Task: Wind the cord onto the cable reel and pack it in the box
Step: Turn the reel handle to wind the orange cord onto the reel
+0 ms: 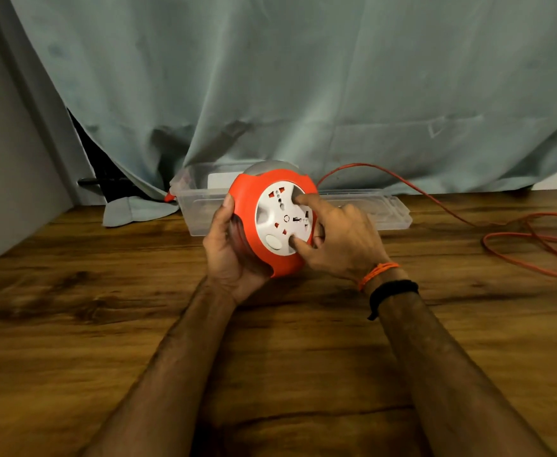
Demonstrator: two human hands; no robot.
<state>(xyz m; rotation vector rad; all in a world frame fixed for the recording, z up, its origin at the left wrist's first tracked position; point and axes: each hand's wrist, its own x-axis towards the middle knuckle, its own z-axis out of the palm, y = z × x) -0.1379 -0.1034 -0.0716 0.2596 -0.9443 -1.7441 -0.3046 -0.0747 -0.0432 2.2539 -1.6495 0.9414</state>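
At centre frame, your left hand (234, 245) cups the reel (272, 222) from its left and underside, fingers curled round the orange housing and thumb along the upper left edge. You hold it above the desk (72, 324), white socket face tilted toward you. Your right hand (343, 240) is spread across that face: the forefinger tip sits in a recess at the upper right of the white disc, the thumb tip in a recess at the lower right, and the other fingers are folded loosely behind. An orange thread band (377, 273) and a black band (392, 293) circle your right wrist.

Directly behind the reel, a clear plastic box (198, 206) stands open on the desk, its lid (382, 209) lying flat to the right. A white item lies inside; it cannot be identified.

The orange cord (435, 199) emerges from behind the reel's right side, arches up against the curtain (303, 77), then drops to the desk and lies in loose loops at the right edge of the frame. Most of it is unwound.

A small orange piece shows at the box's left corner, beside the curtain hem; it cannot be identified.
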